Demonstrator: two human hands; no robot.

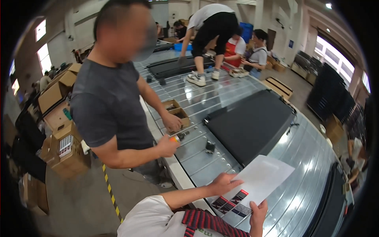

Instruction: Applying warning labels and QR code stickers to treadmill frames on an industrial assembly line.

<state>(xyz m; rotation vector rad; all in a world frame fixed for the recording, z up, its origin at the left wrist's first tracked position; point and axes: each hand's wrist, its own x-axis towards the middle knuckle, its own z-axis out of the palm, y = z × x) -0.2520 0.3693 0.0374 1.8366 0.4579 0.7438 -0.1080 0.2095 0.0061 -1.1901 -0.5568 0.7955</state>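
A white sheet (265, 173) with several dark red-and-black stickers (233, 202) at its near left corner is held over the metal table. My left hand (224, 184) grips its left edge, thumb lying on top and fingers partly hidden. Lower down, my right hand (258, 212) pinches the near right edge between thumb and fingers. Just beyond the sheet, a long black panel (250, 122) lies on the table. A small black part (209, 147) stands left of that panel.
A person in a dark shirt (114, 102) at the left holds an orange-ended tool (174, 139) beside small parts boxes (177, 112). Another person (211, 27) bends over, standing on the slatted metal table (197, 166). Cardboard boxes (71, 158) stand left; another black panel (329, 197) lies right.
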